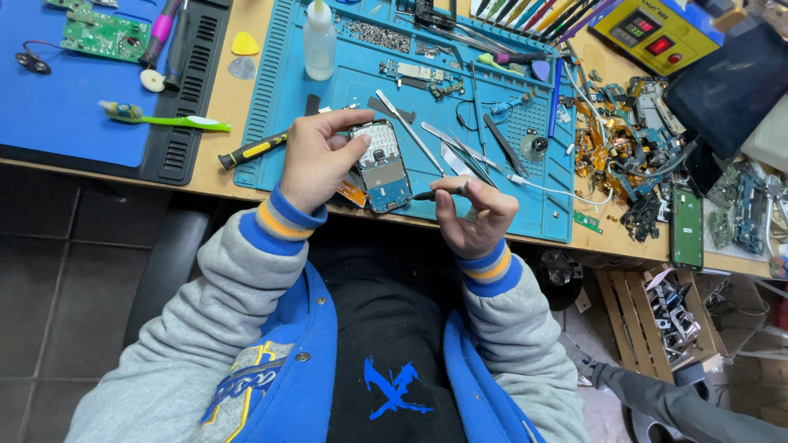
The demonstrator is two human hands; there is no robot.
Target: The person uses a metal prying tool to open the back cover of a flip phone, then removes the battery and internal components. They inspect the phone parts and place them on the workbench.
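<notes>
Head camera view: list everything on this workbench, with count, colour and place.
Phone circuit board: one, blue and white, in left hand.
Slim tool: one, dark, pinched in right hand, tip toward board.
Repair mat: one, light blue, centre.
Squeeze bottle: one, clear, on mat top.
Tweezers: several, metal, on mat right of board.
Screwdriver: one, yellow and black, mat's left edge.
Toothbrush: one, green and white, left.
Green circuit board: one, top left.
Power supply: one, yellow, top right.
Phone parts pile: many, mixed, right.
Left hand: holds board.
Right hand: holds tool.
</notes>
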